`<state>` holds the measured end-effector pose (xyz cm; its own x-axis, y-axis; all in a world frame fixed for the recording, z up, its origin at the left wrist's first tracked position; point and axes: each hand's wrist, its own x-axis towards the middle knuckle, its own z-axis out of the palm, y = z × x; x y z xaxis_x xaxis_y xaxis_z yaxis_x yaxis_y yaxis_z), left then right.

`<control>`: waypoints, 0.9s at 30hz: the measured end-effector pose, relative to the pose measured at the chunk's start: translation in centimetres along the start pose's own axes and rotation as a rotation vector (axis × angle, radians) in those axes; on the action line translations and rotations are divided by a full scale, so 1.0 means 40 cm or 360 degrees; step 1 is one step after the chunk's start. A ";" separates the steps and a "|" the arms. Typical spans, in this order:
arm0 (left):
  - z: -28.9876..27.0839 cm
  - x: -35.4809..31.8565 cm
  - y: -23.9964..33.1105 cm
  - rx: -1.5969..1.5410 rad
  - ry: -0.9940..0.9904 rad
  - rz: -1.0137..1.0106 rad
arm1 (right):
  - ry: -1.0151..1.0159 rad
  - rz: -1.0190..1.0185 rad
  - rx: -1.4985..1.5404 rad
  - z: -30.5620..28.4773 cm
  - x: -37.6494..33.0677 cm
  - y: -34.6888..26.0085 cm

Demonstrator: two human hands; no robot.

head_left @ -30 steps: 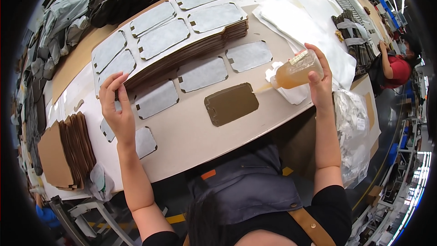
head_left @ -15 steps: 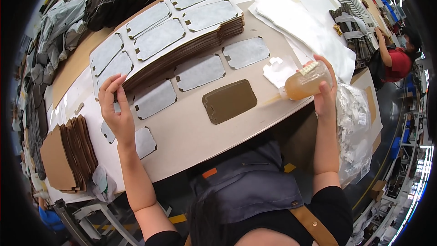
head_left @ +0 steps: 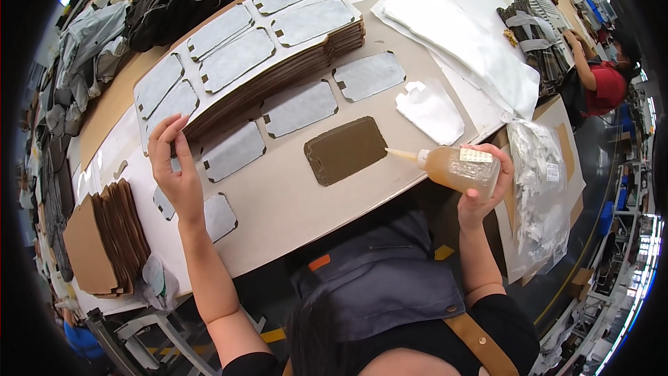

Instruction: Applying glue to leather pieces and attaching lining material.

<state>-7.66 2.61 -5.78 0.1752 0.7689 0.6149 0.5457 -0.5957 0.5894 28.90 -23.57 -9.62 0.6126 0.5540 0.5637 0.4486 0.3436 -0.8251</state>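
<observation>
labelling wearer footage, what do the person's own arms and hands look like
Both forearms are bare, with no gloves, watch or rings visible on the left hand or right hand. Short black sleeves show near the lower edge, above a grey apron with a tan strap.

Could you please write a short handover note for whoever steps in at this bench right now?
Right hand: holds the glue bottle on its side, nozzle pointing at the brown panel, tip just off its right edge.
Left hand: fingertips at the front-left end of the board stack, above a grey panel.
Table: the brown panel lies alone at the front edge; grey-faced panels lie around it; a white cut piece sits to its right.
Done: the brown panel looks coated all over, apparently with glue.
Left: nothing is laid on it yet; a pile of brown blanks waits at far left.
</observation>
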 end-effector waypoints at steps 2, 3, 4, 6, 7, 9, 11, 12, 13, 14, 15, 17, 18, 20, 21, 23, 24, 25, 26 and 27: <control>0.000 -0.002 0.000 0.0001 0.0005 0.0006 | -0.0028 -0.0039 -0.0028 -0.001 -0.006 0.000; -0.001 -0.002 0.001 0.0002 0.0006 0.0006 | -0.0028 -0.0064 -0.0010 -0.001 -0.011 0.000; -0.003 -0.003 0.003 0.0004 0.0004 0.0011 | -0.0028 -0.0088 0.0007 -0.002 -0.016 0.000; 0.000 -0.003 0.004 0.0002 0.0000 0.0015 | -0.0041 -0.0135 -0.0005 -0.001 -0.025 0.005; 0.001 -0.003 0.004 -0.0003 -0.0002 0.0014 | -0.0055 -0.0181 -0.0016 0.000 -0.030 0.006; -0.002 -0.002 0.005 -0.0006 0.0000 0.0009 | -0.0072 -0.0204 -0.0022 0.008 -0.040 -0.001; -0.002 0.000 0.006 -0.0004 0.0005 0.0008 | -0.0090 -0.0223 -0.0024 0.016 -0.049 -0.003; -0.002 0.001 0.006 0.0001 0.0005 0.0004 | -0.0100 -0.0251 -0.0024 0.020 -0.052 -0.002; -0.003 0.002 0.005 0.0003 0.0005 0.0007 | -0.0110 -0.0279 -0.0023 0.025 -0.055 -0.002; -0.003 0.001 0.004 0.0003 0.0004 0.0009 | -0.0116 -0.0274 -0.0020 0.028 -0.060 -0.002; -0.003 0.001 0.004 0.0009 0.0004 0.0003 | -0.0143 -0.0298 -0.0026 0.032 -0.064 -0.003; -0.001 0.002 0.009 -0.0025 0.0031 -0.0007 | -0.0175 -0.0319 -0.0028 0.040 -0.074 -0.008; 0.001 0.002 0.009 -0.0020 0.0030 -0.0012 | -0.0203 -0.0331 -0.0018 0.043 -0.080 -0.011; 0.002 0.002 0.008 -0.0032 0.0039 0.0020 | -0.0235 -0.0338 -0.0001 0.052 -0.086 -0.014; 0.000 0.001 0.010 -0.0023 0.0037 0.0015 | -0.0268 -0.0369 0.0011 0.057 -0.089 -0.015; -0.002 0.000 0.013 -0.0015 0.0041 0.0017 | -0.0302 -0.0393 0.0024 0.066 -0.093 -0.018; -0.003 -0.002 0.012 -0.0012 0.0036 0.0013 | -0.0342 -0.0430 0.0032 0.071 -0.092 -0.020; -0.004 -0.004 0.012 0.0014 0.0021 0.0015 | -0.0382 -0.0467 0.0040 0.077 -0.094 -0.020; -0.005 -0.004 0.012 0.0041 0.0008 0.0019 | -0.0382 -0.0462 0.0041 0.083 -0.096 -0.020; -0.006 -0.004 0.012 0.0043 0.0004 0.0018 | -0.0408 -0.0481 0.0073 0.089 -0.100 -0.020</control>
<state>-7.64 2.13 -5.46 0.1796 0.7616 0.6227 0.5658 -0.5978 0.5680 23.76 -23.35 -11.34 0.2725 0.5922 0.7583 0.5505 0.5505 -0.6277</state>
